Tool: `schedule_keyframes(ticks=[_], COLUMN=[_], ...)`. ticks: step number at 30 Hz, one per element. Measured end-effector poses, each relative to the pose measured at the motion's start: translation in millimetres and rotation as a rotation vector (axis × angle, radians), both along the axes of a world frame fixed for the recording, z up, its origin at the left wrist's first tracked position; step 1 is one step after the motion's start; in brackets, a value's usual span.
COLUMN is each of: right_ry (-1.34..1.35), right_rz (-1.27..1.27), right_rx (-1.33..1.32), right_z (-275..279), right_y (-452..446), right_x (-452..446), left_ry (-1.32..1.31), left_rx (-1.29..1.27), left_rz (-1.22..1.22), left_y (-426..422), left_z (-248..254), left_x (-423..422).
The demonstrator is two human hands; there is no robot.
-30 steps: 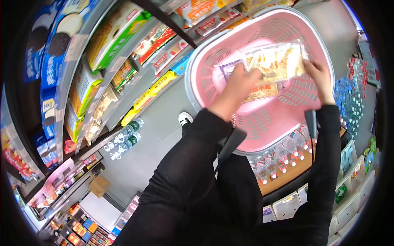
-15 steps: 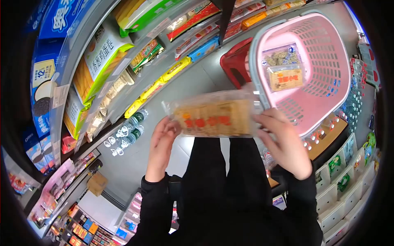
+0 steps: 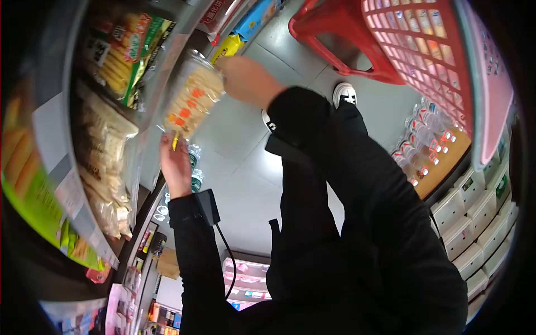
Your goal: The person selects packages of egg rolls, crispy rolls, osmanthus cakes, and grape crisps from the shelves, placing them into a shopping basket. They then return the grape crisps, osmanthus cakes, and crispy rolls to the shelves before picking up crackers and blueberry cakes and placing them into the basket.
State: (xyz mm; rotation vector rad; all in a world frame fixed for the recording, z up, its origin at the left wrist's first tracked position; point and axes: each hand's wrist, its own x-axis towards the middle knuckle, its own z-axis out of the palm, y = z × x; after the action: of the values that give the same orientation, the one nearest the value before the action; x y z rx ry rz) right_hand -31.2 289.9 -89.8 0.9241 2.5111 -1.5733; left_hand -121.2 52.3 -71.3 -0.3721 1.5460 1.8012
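Note:
A clear-wrapped packet of pale snack pieces [image 3: 192, 103] with red printed characters is held between my hands, tilted, at the edge of the shelf on the left. My left hand [image 3: 175, 167] has its fingers closed on the packet's lower end. At the upper end my right hand [image 3: 245, 81] grips the packet's right side, its fingertips partly hidden. Just left of the packet, a bag of pale snacks [image 3: 103, 156] and a green-and-yellow snack pack [image 3: 125, 53] lie on the shelf [image 3: 156, 84].
A pink basket [image 3: 494, 84] stands on a red stool [image 3: 315, 28] at the upper right. Water bottles [image 3: 427, 128] stand below it, and more bottles [image 3: 195, 178] are on the floor by the shelf. White bins [image 3: 469, 223] line the lower right.
Both hands have carried the packet left to the shelf, turning it from level to steeply tilted. My view has shifted left and closer to the shelf, and the basket now sits at the far right.

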Motion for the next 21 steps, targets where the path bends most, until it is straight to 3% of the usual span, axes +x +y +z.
schedule_keyframes(ticks=[2,8,18,21], right_ry=[0.076,-0.147,-0.036,-0.139], right_rz=[0.059,0.323,0.125,0.044], right_rx=[0.058,0.034,-0.045,-0.082], right_z=[-14,-9,-50,-48], right_y=[9,35,20,12], right_x=[-22,-68,-87,-87], left_ry=[0.019,0.025,-0.046,-0.015], left_rx=[-0.015,0.013,-0.066,-0.128], left_rz=[0.007,0.031,0.063,0.04], left_y=[10,19,30,33], left_z=[-18,-54,-54,-53], left_x=[-20,-62,-69,-65])
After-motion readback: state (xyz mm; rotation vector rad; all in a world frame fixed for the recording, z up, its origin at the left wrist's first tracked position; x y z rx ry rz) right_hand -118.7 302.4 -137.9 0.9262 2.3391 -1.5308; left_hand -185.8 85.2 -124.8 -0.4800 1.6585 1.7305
